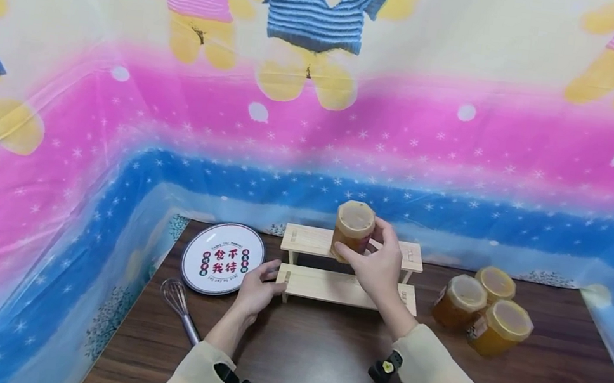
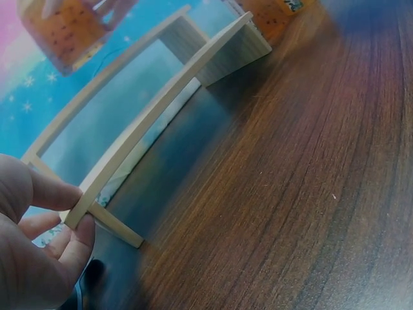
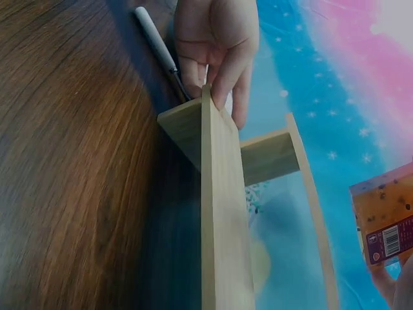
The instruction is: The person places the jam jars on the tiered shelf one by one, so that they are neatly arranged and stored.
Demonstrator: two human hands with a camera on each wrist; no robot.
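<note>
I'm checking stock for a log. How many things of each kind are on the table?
Honey jars: 4, one held by the right hand, three on the table
Wooden rack, gripped by the left hand: 1
Plate: 1
Whisk: 1
Total: 7

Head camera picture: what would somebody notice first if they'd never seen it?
Probably the right hand gripping a honey jar at the top step of a small wooden shelf, mid-table. The left hand holds the shelf's left end. Three more jars lie at right; behind, a bright teddy-bear cloth.
</note>
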